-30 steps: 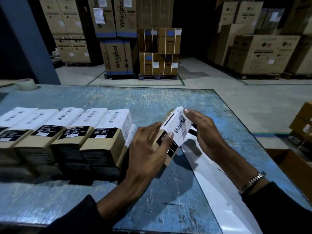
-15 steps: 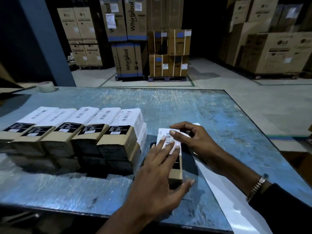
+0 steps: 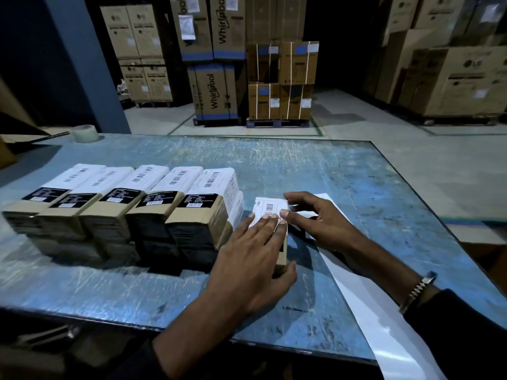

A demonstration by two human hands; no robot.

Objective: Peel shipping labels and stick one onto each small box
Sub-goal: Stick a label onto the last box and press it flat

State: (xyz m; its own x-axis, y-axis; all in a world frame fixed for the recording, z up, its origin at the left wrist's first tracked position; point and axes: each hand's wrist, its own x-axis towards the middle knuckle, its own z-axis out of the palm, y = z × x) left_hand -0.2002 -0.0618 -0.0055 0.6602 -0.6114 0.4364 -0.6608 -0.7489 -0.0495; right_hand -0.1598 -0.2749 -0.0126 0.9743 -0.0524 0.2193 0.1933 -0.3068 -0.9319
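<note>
Hands work a shipping label (image 3: 267,212) down onto a small box (image 3: 281,255) lying flat on a scuffed blue worktop (image 3: 315,171), near the middle of its front half. The left hand (image 3: 253,259) lies over the box with fingers straight and flat on the white label, thumb against the box's near right side. The right hand (image 3: 319,219) comes in from the right, fingers loosely bent, fingertips on the label's right edge; it grips nothing. Just left of the box, touching or nearly so, stands a row of labelled boxes (image 3: 129,198), stacked and running toward the worktop's left edge, each with a white barcode label on top. A long strip of white backing paper (image 3: 365,305) trails under the right forearm to the worktop's front right corner. A tape roll (image 3: 85,133) sits at the far left corner.

The step in hand looks like smoothing the label flat. Next would likely be sliding this box against the row, then peeling another label, which calls for lifting a corner cleanly.
</note>
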